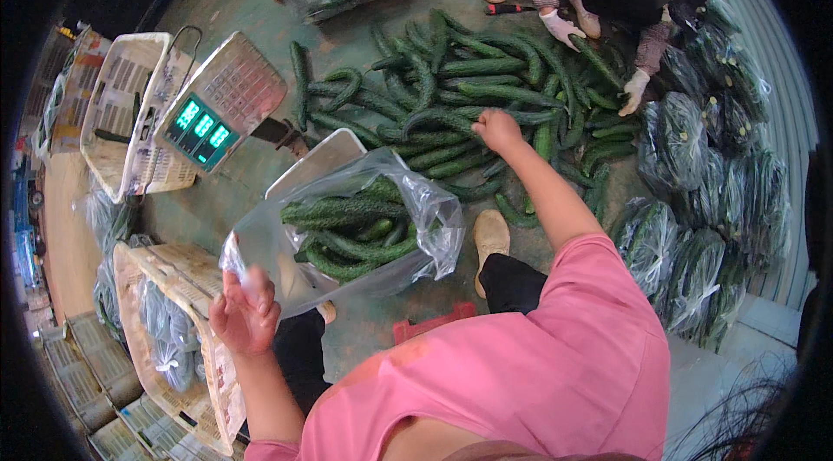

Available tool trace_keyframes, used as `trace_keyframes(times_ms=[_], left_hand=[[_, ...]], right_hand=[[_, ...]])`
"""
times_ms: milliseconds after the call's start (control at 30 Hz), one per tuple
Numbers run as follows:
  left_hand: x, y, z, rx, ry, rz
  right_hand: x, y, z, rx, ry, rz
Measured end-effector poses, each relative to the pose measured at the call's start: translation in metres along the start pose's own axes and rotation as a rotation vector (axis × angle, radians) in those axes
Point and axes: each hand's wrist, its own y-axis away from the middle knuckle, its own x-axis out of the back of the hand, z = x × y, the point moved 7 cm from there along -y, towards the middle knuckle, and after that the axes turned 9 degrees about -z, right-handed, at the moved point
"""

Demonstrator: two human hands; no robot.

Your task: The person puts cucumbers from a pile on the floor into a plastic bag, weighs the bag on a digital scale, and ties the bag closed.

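My left hand (246,314) is at the near left edge of a clear plastic bag (437,227), fingers curled on the film and partly blurred. Several green cucumbers (341,214) lie inside the bag, which rests on the metal platform (312,162) of a weighing scale. Out over a heap of cucumbers (481,67), my right hand (500,131) has its fingers closed around a long curved cucumber (436,119). The hand itself covers part of that cucumber.
The scale's lit display (204,131) stands left of the bag. Plastic crates (123,116) and a crate of bagged cucumbers (195,295) line the left. Opposite, a gloved co-worker's hand (634,90) touches a cucumber. Packed bags (673,136) fill the right. A red stool (435,323) is near my feet.
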Motion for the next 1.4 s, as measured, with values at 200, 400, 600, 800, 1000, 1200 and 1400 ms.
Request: trace_keyframes(times_ms=[200,400,600,800,1000,1200,1400], left_hand=[[0.016,0.009,0.003,-0.061,-0.009,0.090],[0.018,0.006,0.000,-0.069,-0.298,-0.014],[0.021,0.011,0.008,-0.066,-0.166,-0.035],[0.015,0.012,0.006,-0.031,-0.097,-0.100],[0.032,0.015,0.013,-0.115,-0.245,0.085],[0.032,0.017,0.005,0.108,-0.363,0.289],[0.060,0.036,-0.003,0.408,-0.559,0.493]], right_hand=[[-0.057,0.005,0.023,-0.132,-0.021,-0.166],[-0.012,0.071,-0.072,0.230,-1.130,-0.410],[0.080,0.168,-0.193,0.846,-0.236,-0.705],[-0.007,0.165,-0.232,0.650,0.105,-0.755],[-0.040,0.086,-0.264,0.590,-0.012,-0.274],[-0.047,0.048,-0.189,0.311,0.255,-0.316],[-0.007,0.132,-0.163,0.437,0.226,-0.944]])
